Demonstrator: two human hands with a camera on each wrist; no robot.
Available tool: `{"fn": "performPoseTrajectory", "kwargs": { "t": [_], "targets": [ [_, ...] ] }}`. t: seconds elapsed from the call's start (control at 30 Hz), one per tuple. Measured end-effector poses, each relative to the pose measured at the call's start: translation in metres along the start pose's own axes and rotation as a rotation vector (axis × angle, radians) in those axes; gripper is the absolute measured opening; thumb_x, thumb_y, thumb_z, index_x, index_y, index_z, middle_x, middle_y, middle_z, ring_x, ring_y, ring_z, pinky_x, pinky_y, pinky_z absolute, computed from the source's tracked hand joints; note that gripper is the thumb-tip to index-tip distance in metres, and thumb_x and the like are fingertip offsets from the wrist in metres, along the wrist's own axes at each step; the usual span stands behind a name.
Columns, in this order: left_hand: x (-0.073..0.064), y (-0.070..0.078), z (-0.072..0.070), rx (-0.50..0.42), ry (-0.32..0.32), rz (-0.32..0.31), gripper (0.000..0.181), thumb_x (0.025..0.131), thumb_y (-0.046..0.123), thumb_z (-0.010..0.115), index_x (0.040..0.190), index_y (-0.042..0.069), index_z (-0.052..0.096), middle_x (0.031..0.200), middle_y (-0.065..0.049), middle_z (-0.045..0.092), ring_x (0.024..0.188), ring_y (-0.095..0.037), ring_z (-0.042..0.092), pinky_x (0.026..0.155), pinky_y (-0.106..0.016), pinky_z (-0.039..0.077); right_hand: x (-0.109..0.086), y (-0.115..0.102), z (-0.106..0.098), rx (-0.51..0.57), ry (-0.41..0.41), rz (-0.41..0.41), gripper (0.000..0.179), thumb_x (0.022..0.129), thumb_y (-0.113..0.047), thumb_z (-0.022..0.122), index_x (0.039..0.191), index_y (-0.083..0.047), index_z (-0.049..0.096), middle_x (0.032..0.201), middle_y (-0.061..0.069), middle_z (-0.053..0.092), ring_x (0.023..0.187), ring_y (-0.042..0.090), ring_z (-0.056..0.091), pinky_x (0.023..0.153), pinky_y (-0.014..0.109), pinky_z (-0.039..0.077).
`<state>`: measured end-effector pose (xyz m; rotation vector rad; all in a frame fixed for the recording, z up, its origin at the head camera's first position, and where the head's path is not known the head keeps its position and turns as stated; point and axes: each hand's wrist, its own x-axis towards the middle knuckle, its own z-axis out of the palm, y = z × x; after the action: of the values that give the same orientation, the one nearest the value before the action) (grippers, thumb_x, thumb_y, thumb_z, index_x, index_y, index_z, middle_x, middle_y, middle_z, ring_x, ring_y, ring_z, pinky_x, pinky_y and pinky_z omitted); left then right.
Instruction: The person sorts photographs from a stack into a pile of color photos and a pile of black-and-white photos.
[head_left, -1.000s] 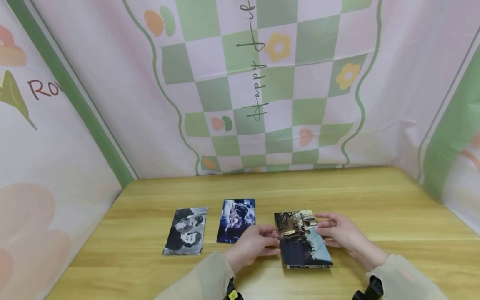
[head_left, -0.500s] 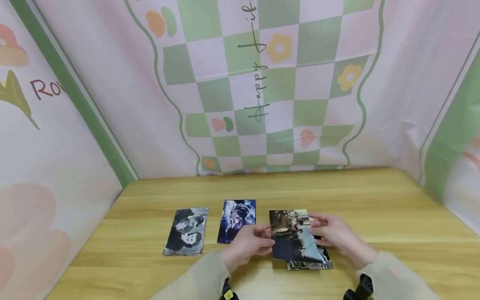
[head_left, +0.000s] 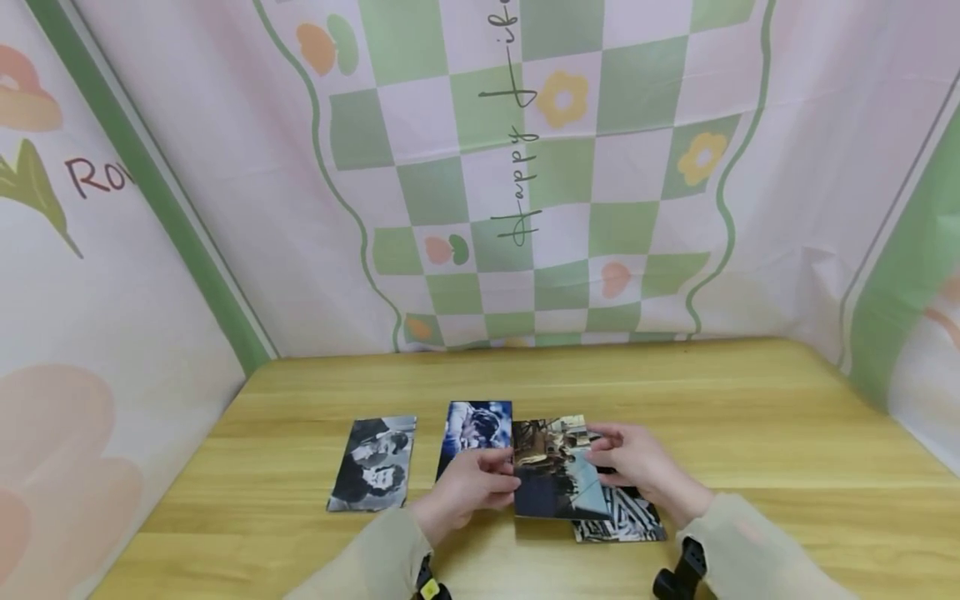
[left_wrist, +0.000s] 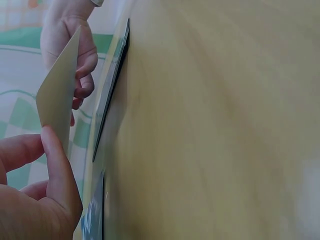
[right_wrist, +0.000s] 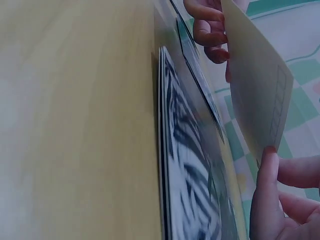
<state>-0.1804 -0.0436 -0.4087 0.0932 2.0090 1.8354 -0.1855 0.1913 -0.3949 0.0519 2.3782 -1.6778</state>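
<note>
A postcard (head_left: 551,479) with a dark and pale-blue picture is held up off the table between both hands. My left hand (head_left: 471,487) pinches its left edge, while the right hand (head_left: 639,462) pinches the right edge. In the right wrist view the postcard's plain back (right_wrist: 257,80) shows a row of small printed boxes. Partly beneath it lies a stack of cards (head_left: 624,518), its top one black-and-white striped. Left of these, a blue card (head_left: 478,421) is partly covered by my left hand. Farther left rests a black-and-white card (head_left: 373,467) showing two people.
The wooden table (head_left: 247,467) runs back to a hanging cloth (head_left: 495,283) with green checks and lettering. More printed cloth (head_left: 67,317) closes off the left side, and another hangs on the right.
Both hands have lifted the postcard off the stack and carried it to the left. The striped card underneath has come into sight. The two cards on the left have stayed in place.
</note>
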Motion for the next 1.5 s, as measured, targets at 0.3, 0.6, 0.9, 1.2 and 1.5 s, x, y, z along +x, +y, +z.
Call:
{"fn": "performPoseTrajectory", "kwargs": {
  "t": [0.3,0.6,0.9,1.2,1.5],
  "targets": [
    [-0.005,0.001,-0.021,-0.014,0.014,0.021,0.055,0.086,-0.008,0.060,0.138,-0.008,0.041,0.095,-0.005,0.056,0.067,-0.005,0.059,0.061,-0.018,0.056,0.009,-0.010,0.020,0.012,-0.003,-0.011,0.056,0.090,-0.001,0.059,0.140,0.008,0.037,0.096,0.011,0.058,0.078,0.016,0.059,0.061,0.028,0.057],
    [-0.007,0.002,-0.048,0.006,0.032,0.030,0.057,0.088,-0.005,0.059,0.140,-0.006,0.038,0.095,-0.004,0.053,0.075,-0.007,0.059,0.065,-0.018,0.056,0.024,-0.028,0.039,0.033,-0.004,-0.009,0.052,0.088,0.001,0.060,0.138,0.004,0.043,0.099,0.013,0.061,0.082,0.017,0.061,0.064,0.027,0.058],
    [-0.010,0.010,-0.074,0.146,0.104,0.059,0.054,0.088,-0.003,0.061,0.139,-0.001,0.043,0.107,-0.014,0.055,0.079,-0.010,0.061,0.072,-0.027,0.059,0.042,-0.039,0.060,0.063,-0.014,0.015,0.054,0.088,0.002,0.061,0.139,-0.002,0.044,0.109,0.018,0.061,0.085,0.019,0.062,0.067,0.028,0.059],
    [-0.002,0.009,-0.092,0.210,0.112,0.050,0.055,0.089,0.000,0.060,0.140,0.002,0.043,0.112,-0.015,0.055,0.080,-0.011,0.061,0.073,-0.028,0.059,0.059,-0.046,0.076,0.057,0.000,0.031,0.055,0.086,0.002,0.063,0.138,-0.002,0.045,0.106,0.019,0.061,0.078,0.018,0.061,0.063,0.025,0.058],
    [0.004,0.004,-0.095,0.302,0.118,0.044,0.054,0.087,-0.006,0.061,0.138,0.000,0.045,0.101,-0.015,0.056,0.081,-0.015,0.062,0.071,-0.032,0.060,0.063,-0.046,0.083,0.065,-0.008,0.055,0.055,0.086,0.007,0.061,0.138,0.002,0.043,0.097,0.018,0.060,0.078,0.018,0.062,0.062,0.027,0.059]
  ]
}}
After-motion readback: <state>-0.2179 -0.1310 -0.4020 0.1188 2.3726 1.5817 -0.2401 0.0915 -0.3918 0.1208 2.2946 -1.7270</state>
